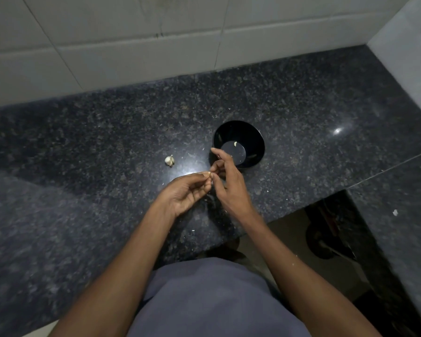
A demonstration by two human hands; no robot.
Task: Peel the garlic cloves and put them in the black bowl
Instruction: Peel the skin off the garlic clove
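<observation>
Just speckled granite counter [107, 132], round black bowl [253, 138]

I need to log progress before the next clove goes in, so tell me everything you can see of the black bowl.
The black bowl is small, round and glossy, probably plastic or melamine, with sloping walls and a flat circular base that reflects light. It stands upright on the dark speckled granite counter, right of the garlic bulb. One peeled clove lies inside on its floor. The right hand hovers in front of its near left rim, hiding part of it; whether they touch cannot be told.
</observation>
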